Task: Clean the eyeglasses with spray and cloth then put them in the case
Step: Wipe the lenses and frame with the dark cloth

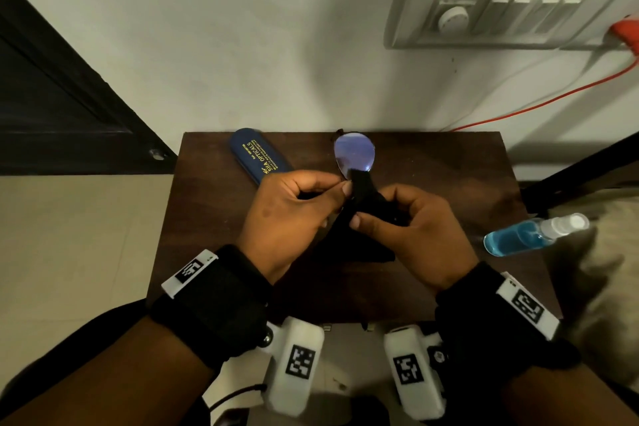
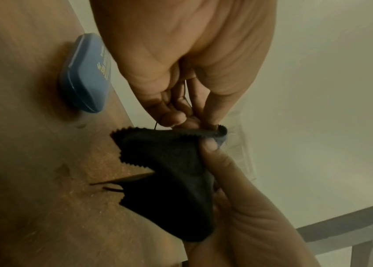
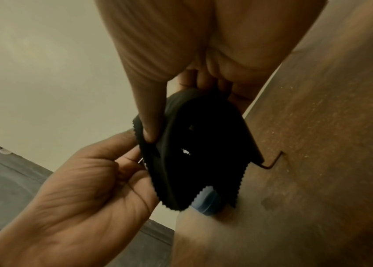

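Above a small dark wooden table, my left hand pinches the thin frame of the eyeglasses; one bluish lens shows beyond the fingers. My right hand grips a black cloth folded over the other lens, thumb on one side and fingers on the other. In the left wrist view the cloth hangs between both hands and a temple tip touches the table. The right wrist view shows the cloth hiding that lens. A shut blue case lies at the back left. The spray bottle lies at the right edge.
The table stands against a white wall with a switch panel and a red cable. A dark door is at the left. A dark metal frame and pale fabric sit off the table's right side.
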